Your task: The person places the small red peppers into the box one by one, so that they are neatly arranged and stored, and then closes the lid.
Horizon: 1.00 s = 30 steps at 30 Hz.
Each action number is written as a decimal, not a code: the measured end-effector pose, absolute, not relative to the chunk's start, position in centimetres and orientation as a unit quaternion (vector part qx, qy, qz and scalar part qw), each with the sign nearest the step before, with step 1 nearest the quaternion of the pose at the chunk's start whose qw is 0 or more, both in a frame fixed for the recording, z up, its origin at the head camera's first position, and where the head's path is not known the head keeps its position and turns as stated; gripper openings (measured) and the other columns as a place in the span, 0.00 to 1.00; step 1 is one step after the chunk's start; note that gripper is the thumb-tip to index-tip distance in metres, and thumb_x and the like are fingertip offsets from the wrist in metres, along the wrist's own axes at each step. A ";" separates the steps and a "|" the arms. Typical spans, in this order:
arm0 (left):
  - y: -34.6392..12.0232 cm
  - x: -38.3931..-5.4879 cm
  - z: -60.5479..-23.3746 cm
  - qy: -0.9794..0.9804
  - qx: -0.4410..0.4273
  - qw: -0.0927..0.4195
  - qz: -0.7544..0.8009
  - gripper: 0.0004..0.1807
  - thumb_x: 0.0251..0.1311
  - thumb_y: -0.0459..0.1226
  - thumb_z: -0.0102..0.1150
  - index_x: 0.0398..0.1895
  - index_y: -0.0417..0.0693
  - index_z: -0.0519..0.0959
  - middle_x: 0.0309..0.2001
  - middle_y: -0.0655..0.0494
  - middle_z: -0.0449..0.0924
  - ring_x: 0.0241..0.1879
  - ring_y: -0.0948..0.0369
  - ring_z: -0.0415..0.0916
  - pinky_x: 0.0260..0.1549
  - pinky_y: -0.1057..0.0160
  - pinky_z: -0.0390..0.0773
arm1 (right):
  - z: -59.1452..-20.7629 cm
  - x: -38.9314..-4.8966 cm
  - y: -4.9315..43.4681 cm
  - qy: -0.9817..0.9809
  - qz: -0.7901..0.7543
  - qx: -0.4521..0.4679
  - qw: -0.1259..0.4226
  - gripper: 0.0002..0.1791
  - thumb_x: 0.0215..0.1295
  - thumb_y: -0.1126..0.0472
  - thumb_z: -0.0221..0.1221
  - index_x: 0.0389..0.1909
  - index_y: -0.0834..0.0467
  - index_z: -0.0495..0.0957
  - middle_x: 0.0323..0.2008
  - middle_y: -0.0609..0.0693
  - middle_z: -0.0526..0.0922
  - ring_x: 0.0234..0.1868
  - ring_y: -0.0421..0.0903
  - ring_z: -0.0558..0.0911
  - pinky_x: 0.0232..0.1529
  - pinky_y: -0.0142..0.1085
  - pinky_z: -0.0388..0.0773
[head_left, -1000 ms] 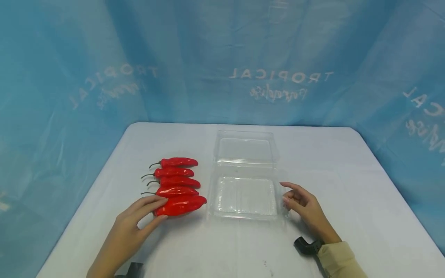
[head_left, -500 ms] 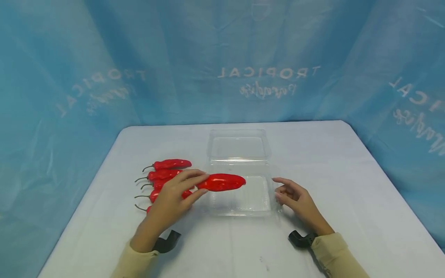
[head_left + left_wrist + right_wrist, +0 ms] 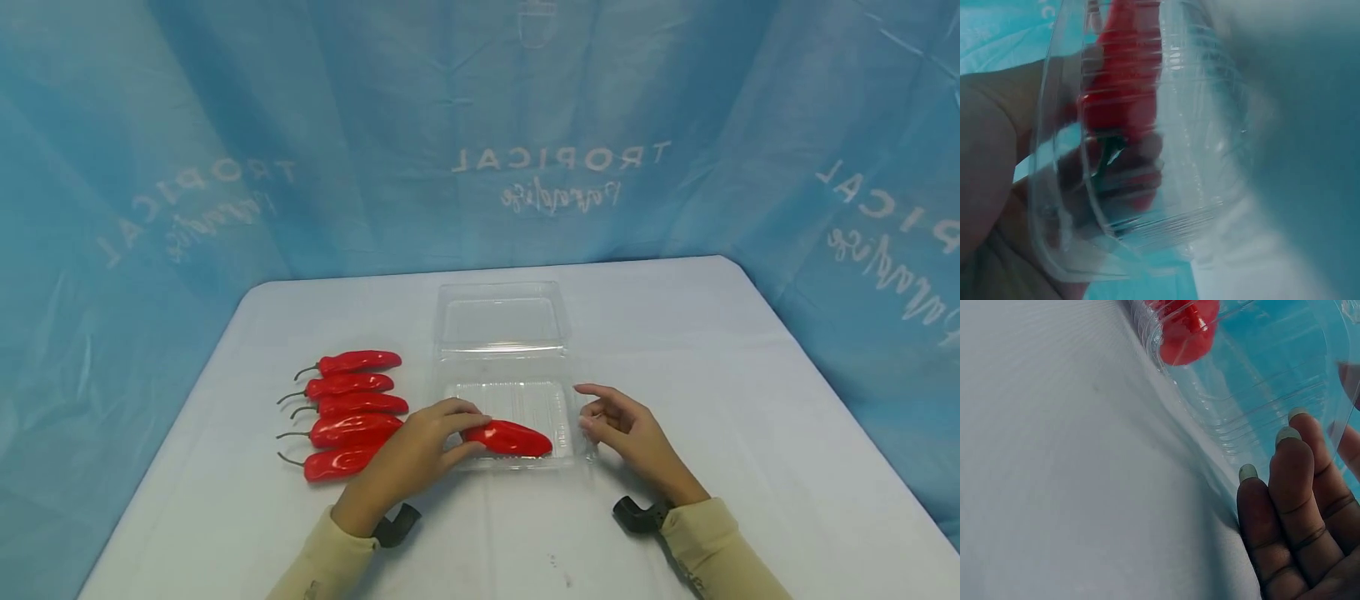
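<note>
My left hand [image 3: 420,446] grips a red chili pepper [image 3: 513,439] near its stem end, down in the base of a clear plastic clamshell container [image 3: 528,400]. Seen through the ribbed container wall in the left wrist view, the pepper [image 3: 1125,81] shows a green stem between the fingers. At the container's right rim, my right hand [image 3: 630,433] holds the edge, with bent fingers [image 3: 1291,469] against the outside of the wall and the index finger raised. Several more red chili peppers [image 3: 348,431] lie in a column to the left, stems pointing left.
The container's lid [image 3: 501,318] lies folded back toward the far side of the white table [image 3: 675,333]. A blue printed curtain [image 3: 480,125] surrounds the table's back and sides. Each wrist wears a black camera mount [image 3: 639,514].
My left hand has lifted the chili pepper from the near end of the column, carried it rightward and lowered it into the container. The right hand stays at the rim. The head view shifts slightly.
</note>
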<state>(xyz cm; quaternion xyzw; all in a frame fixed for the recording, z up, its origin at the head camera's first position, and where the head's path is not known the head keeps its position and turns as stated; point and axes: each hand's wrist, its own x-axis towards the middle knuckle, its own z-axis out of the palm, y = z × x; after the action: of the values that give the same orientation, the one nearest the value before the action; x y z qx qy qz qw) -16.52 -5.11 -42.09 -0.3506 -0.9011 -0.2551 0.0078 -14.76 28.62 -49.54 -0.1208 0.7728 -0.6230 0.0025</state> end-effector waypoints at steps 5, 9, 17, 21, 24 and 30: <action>-4.3 -17.6 -41.3 -0.899 -0.360 -0.079 -0.235 0.25 0.57 0.43 0.77 0.59 0.55 0.84 0.52 0.59 0.85 0.50 0.61 0.81 0.48 0.63 0.84 | -49.4 -14.6 28.9 0.786 -0.609 -0.109 0.000 0.27 0.71 0.60 0.65 0.69 0.54 0.73 0.45 0.58 0.82 0.35 0.50 0.83 0.37 0.34 0.84; -3.8 -18.1 -41.4 -0.888 -0.381 -0.119 -0.230 0.23 0.58 0.42 0.76 0.58 0.54 0.86 0.48 0.61 0.86 0.47 0.63 0.81 0.46 0.66 0.83 | -49.5 -14.5 28.8 0.787 -0.606 -0.111 0.000 0.27 0.71 0.60 0.64 0.69 0.54 0.73 0.45 0.58 0.82 0.35 0.50 0.83 0.38 0.35 0.84; -4.3 -17.7 -41.9 -0.885 -0.384 -0.114 -0.236 0.21 0.61 0.45 0.73 0.58 0.55 0.86 0.48 0.62 0.86 0.48 0.63 0.82 0.48 0.64 0.83 | -49.3 -14.8 28.3 0.794 -0.598 -0.110 0.003 0.27 0.70 0.58 0.65 0.68 0.53 0.74 0.44 0.56 0.83 0.36 0.49 0.84 0.40 0.35 0.85; -4.8 -17.7 -41.6 -0.891 -0.381 -0.087 -0.232 0.21 0.63 0.45 0.71 0.59 0.55 0.85 0.53 0.60 0.84 0.53 0.61 0.81 0.52 0.59 0.83 | -49.2 -15.0 28.1 0.798 -0.593 -0.107 0.003 0.27 0.70 0.58 0.66 0.68 0.52 0.74 0.44 0.55 0.83 0.36 0.49 0.84 0.39 0.35 0.84; -5.8 -17.4 -41.2 -0.901 -0.357 -0.036 -0.244 0.23 0.62 0.46 0.72 0.61 0.57 0.83 0.57 0.60 0.82 0.58 0.59 0.78 0.55 0.55 0.82 | -49.2 -14.9 28.1 0.802 -0.589 -0.102 0.006 0.27 0.70 0.57 0.66 0.68 0.51 0.74 0.44 0.55 0.84 0.36 0.49 0.84 0.39 0.34 0.84; -11.6 -16.9 -41.1 -0.907 -0.279 0.123 -0.290 0.25 0.56 0.43 0.76 0.59 0.60 0.83 0.56 0.61 0.81 0.58 0.60 0.77 0.51 0.52 0.84 | -49.6 -14.6 28.2 0.797 -0.594 -0.106 0.003 0.27 0.71 0.58 0.65 0.69 0.53 0.73 0.44 0.57 0.84 0.36 0.48 0.84 0.39 0.35 0.85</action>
<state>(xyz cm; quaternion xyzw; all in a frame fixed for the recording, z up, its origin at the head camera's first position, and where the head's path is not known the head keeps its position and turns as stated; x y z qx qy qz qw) -16.87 -11.57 -41.10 -0.2795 -0.9069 -0.2901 0.1235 -14.64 28.20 -49.59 -0.1062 0.7971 -0.5944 0.0029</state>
